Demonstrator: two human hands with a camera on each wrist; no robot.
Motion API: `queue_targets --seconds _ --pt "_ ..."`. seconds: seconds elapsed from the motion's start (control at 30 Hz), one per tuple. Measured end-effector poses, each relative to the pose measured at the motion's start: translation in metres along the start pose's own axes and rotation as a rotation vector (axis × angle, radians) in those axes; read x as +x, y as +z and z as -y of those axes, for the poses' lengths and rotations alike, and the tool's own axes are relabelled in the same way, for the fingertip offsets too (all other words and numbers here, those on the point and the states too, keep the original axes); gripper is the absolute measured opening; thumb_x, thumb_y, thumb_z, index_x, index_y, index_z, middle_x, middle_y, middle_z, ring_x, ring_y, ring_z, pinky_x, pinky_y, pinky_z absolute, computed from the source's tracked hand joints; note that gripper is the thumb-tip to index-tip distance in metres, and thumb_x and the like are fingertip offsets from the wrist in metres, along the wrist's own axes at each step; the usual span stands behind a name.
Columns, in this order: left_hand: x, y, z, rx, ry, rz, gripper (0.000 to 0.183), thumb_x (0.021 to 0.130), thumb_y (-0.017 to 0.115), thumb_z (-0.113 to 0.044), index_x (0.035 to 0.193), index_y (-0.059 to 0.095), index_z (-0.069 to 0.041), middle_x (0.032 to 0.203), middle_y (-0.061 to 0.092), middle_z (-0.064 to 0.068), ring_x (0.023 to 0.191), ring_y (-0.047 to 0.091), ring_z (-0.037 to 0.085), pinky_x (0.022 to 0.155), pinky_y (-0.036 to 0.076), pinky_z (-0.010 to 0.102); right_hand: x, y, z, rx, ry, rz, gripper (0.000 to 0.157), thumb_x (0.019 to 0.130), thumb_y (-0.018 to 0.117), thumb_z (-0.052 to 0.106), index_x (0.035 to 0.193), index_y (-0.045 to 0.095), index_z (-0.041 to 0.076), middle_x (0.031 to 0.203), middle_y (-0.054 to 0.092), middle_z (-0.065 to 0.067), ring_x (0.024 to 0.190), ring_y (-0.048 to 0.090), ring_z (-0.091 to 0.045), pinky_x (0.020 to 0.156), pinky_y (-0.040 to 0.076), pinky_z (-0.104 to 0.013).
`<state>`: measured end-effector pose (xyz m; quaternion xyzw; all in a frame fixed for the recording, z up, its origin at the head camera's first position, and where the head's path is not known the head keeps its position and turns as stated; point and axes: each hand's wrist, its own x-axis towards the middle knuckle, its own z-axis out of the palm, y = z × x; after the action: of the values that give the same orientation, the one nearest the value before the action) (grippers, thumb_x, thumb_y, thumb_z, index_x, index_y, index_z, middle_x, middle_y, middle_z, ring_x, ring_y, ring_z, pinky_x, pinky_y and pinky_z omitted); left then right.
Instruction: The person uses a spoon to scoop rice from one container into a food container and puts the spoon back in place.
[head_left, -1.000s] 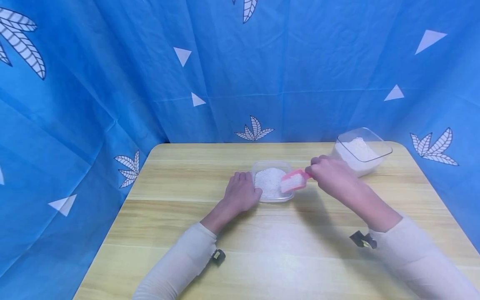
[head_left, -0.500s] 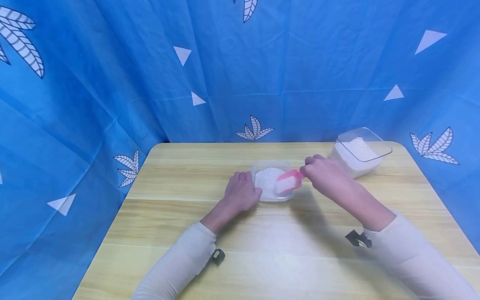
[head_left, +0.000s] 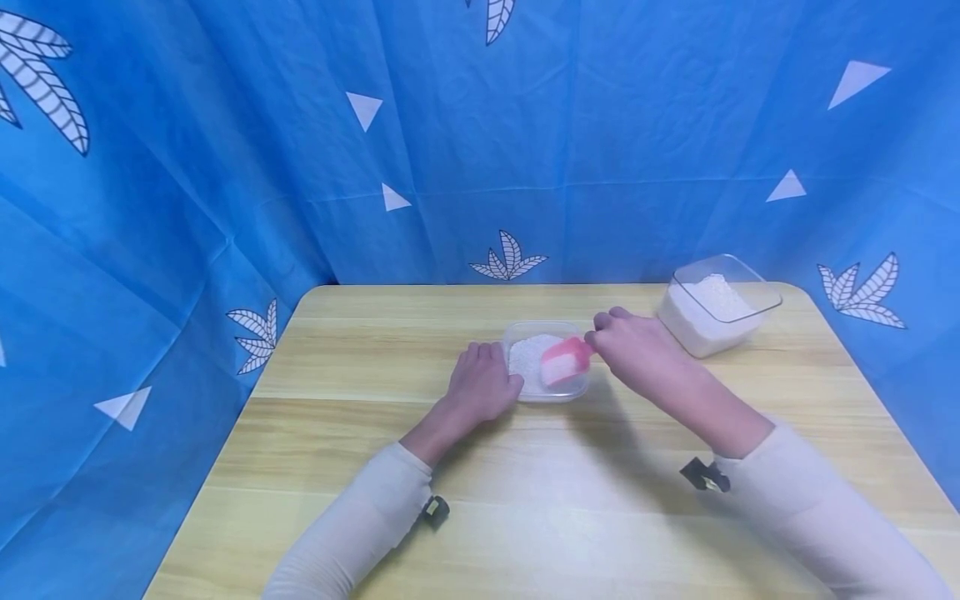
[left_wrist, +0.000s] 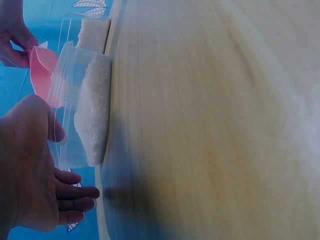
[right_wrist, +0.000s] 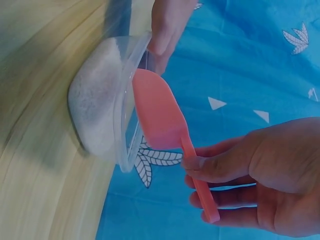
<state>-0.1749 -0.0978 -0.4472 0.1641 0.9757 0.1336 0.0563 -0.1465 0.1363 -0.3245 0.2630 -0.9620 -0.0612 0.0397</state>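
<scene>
A small clear plastic container (head_left: 551,398) stands mid-table, partly filled with white rice (head_left: 531,358). At its left side rests my left hand (head_left: 483,385); in the left wrist view its fingers (left_wrist: 77,192) lie straight beside the end wall, with the thumb at the rim. My right hand (head_left: 637,348) pinches the handle of a pink scoop (right_wrist: 160,110) between thumb and fingers. The scoop carries white rice and hangs over the right part of the container, its front edge tilted down toward the rice inside.
A larger clear container (head_left: 693,329) heaped with rice stands at the back right of the wooden table (head_left: 360,333), just behind my right hand. A blue patterned curtain (head_left: 450,125) hangs along the table's back and sides.
My right hand has moved left with the scoop, bringing it from the container's right rim further over the rice. My left hand has stayed at the container's side.
</scene>
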Motion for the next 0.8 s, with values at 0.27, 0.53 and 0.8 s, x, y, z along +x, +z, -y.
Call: queue_targets --seconds 0.27,0.53,0.8 --pt "-0.002 -0.003 -0.001 -0.013 0.012 -0.011 0.046 0.088 0.042 -0.042 0.110 0.049 -0.002 0.099 0.049 0.009 0.092 0.041 0.023 0.085 0.038 0.034 0.004 0.005 0.008 -0.052 -0.050 -0.088 0.029 0.076 0.070 -0.010 0.094 0.075 0.012 0.083 0.064 -0.006 0.075 0.052 -0.022 0.047 0.048 -0.033" --pt "-0.001 -0.002 0.000 0.003 0.030 -0.025 0.048 0.089 0.042 -0.044 0.111 0.049 -0.001 0.098 0.049 0.009 0.090 0.041 0.023 0.082 0.037 0.033 0.009 0.013 0.013 -0.077 -0.095 -0.144 0.026 0.074 0.073 -0.009 0.093 0.075 0.010 0.084 0.066 -0.007 0.075 0.054 -0.022 0.048 0.051 -0.034" --pt "-0.001 -0.001 0.000 0.013 0.038 -0.031 0.049 0.094 0.038 -0.048 0.107 0.049 -0.002 0.094 0.049 0.008 0.087 0.041 0.023 0.078 0.036 0.033 0.010 0.018 0.013 -0.146 -0.158 -0.243 0.024 0.074 0.073 -0.008 0.091 0.075 0.009 0.083 0.066 -0.006 0.076 0.054 -0.023 0.049 0.052 -0.033"
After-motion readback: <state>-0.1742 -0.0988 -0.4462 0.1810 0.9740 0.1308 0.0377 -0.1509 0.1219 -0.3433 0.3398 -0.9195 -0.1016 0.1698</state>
